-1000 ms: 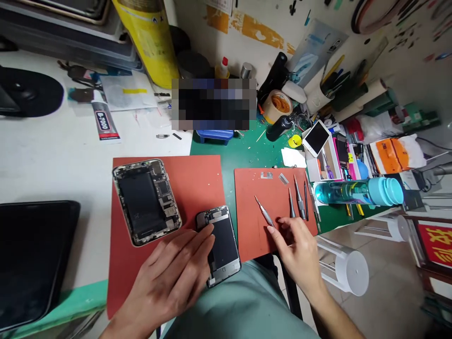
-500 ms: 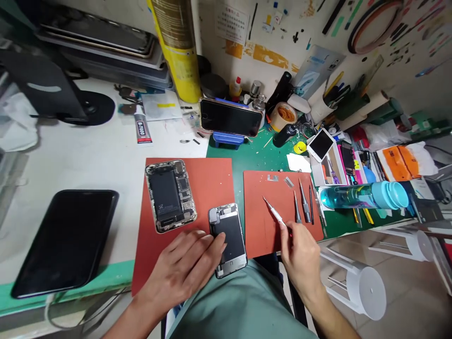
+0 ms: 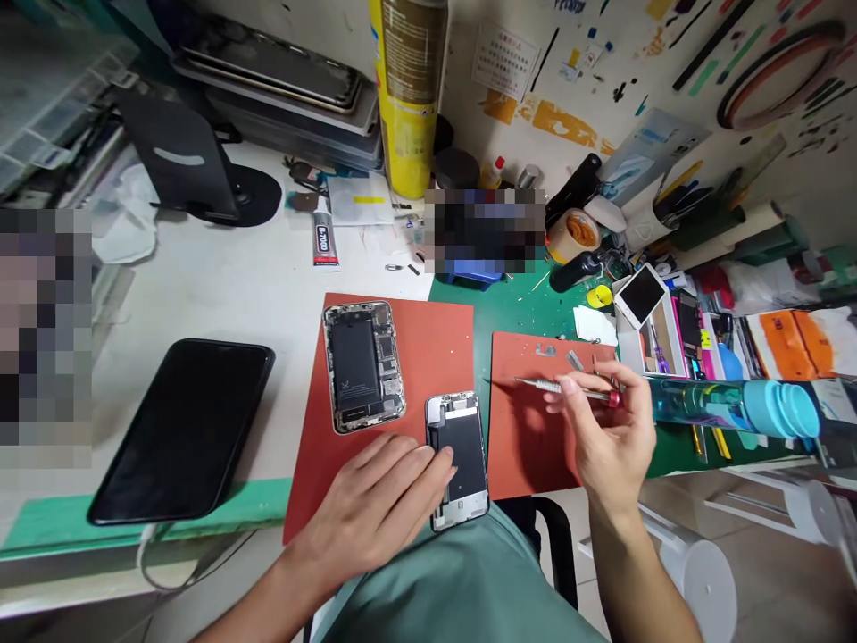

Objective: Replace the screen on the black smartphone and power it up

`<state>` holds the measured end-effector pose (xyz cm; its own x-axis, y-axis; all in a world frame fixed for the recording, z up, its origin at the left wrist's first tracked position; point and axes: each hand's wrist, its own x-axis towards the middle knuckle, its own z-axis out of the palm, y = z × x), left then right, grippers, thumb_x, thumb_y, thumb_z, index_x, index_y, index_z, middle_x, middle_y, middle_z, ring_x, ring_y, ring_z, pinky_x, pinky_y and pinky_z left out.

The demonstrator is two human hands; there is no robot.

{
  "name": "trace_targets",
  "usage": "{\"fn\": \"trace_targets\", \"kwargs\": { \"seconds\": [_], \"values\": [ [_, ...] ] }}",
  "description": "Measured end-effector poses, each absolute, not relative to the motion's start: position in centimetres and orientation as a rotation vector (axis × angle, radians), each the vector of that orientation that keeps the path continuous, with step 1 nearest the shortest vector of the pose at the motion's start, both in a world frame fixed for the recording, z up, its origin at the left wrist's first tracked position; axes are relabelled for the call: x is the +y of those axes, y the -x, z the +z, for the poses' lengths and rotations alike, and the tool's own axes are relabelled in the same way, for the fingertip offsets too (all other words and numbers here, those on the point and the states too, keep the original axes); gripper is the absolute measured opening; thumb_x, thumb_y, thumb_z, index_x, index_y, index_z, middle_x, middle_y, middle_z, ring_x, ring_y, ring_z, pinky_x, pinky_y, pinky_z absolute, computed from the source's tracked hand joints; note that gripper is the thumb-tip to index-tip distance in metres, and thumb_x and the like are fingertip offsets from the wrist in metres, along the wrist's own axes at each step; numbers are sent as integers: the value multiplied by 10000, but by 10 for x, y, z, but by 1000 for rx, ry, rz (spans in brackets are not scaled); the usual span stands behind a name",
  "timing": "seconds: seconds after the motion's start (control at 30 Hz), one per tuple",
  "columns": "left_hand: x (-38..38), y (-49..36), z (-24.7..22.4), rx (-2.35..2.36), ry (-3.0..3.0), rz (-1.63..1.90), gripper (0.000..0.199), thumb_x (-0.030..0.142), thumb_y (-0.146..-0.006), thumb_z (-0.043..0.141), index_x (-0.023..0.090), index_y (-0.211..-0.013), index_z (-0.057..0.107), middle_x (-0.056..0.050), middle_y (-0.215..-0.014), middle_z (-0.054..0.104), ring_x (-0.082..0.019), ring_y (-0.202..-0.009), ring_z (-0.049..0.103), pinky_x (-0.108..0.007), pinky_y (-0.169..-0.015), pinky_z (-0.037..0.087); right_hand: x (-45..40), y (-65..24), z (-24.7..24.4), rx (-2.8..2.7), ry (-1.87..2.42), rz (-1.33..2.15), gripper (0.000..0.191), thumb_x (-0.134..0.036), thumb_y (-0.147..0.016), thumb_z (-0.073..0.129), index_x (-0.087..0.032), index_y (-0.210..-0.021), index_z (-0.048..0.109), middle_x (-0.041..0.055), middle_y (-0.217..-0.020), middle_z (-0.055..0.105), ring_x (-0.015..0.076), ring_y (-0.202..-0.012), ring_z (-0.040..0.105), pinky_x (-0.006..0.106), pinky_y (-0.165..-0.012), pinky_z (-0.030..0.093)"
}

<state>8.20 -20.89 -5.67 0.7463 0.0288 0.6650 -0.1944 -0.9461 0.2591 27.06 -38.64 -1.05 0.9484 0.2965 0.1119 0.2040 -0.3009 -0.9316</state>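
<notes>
My left hand [image 3: 378,500] has its fingers over the left edge of a detached phone screen [image 3: 467,457], which lies with its inner side up at the front edge of the red mat [image 3: 428,348]; the thumb is hidden. Held up in my right hand [image 3: 612,442] is a slim precision screwdriver [image 3: 545,385], silver with a red end, its tip toward the left. Below it is a second red mat [image 3: 519,446]. An opened phone body [image 3: 356,357], battery and board showing, lies on the first mat, up and left of the screen.
A dark tablet-like device [image 3: 184,429] with a white cable lies at the left. Farther back are a glue tube [image 3: 325,234], a yellow spray can [image 3: 410,134] and a tape roll [image 3: 573,234]. A blue bottle [image 3: 729,406] lies at the right, near a white-framed phone [image 3: 641,296].
My right hand has lifted the screwdriver off the right mat and turned it nearly level. My left hand stays on the phone screen. The whole view has shifted, moving the scene rightward.
</notes>
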Motion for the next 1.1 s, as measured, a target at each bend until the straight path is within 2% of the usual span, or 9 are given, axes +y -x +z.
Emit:
{"fn": "trace_targets", "kwargs": {
  "seconds": [0.17, 0.3, 0.6, 0.67, 0.83, 1.0, 1.1],
  "values": [
    [-207, -78, -56, -54, -2553, 949, 120, 28, -930, 734, 112, -1009, 702, -21, -758, 661, -177, -646, 606, -369, -680, 523, -348, -287, -31, -301, 1710, 291, 302, -449, -993, 755, -253, -1152, 589, 6, -945, 716, 179, -808, 776, 344, -774, 664],
    [-207, -76, -56, -9, -2509, 935, 117, 47, -946, 724, 150, -924, 672, 14, -699, 588, -164, -613, 558, -352, -617, 485, -338, -293, -42, -272, 1697, 332, 329, -445, -951, 796, -246, -1127, 602, -11, -901, 716, 164, -772, 753, 320, -742, 644],
    [-205, -77, -57, -41, -2464, 915, 100, 25, -952, 717, 109, -1006, 710, -15, -770, 691, -156, -623, 621, -344, -639, 522, -325, -290, -40, -255, 1688, 287, 280, -415, -939, 814, -240, -1030, 615, -31, -856, 729, 142, -733, 736, 297, -755, 620],
    [-207, -77, -59, 0, -2474, 940, 104, 28, -956, 731, 106, -1025, 721, -17, -780, 722, -155, -633, 656, -346, -683, 545, -326, -290, -40, -245, 1681, 286, 274, -410, -940, 815, -242, -1030, 618, -33, -854, 724, 141, -734, 735, 302, -765, 623],
    [-211, -78, -60, 336, -2484, 999, 199, 66, -976, 767, 181, -1138, 751, -11, -988, 839, -158, -836, 789, -305, -820, 579, -344, -279, -35, -227, 1601, 312, 247, -376, -949, 831, -237, -1046, 652, -24, -869, 715, 141, -712, 740, 297, -726, 627],
    [-209, -84, -59, 502, -2194, 831, 126, 170, -1016, 753, 206, -1135, 737, 6, -1017, 825, -102, -783, 770, -204, -727, 609, -367, -252, -26, -297, 1493, 428, 183, -312, -963, 831, -251, -1062, 690, 21, -982, 757, 158, -741, 749, 325, -721, 645],
    [-207, -85, -58, 487, -2062, 736, 56, 202, -1039, 722, 210, -1093, 738, 9, -1003, 814, -92, -770, 753, -181, -672, 602, -373, -241, -25, -338, 1414, 515, 125, -264, -982, 804, -260, -1062, 708, 21, -979, 753, 155, -752, 742, 324, -725, 652]
  ]
}}
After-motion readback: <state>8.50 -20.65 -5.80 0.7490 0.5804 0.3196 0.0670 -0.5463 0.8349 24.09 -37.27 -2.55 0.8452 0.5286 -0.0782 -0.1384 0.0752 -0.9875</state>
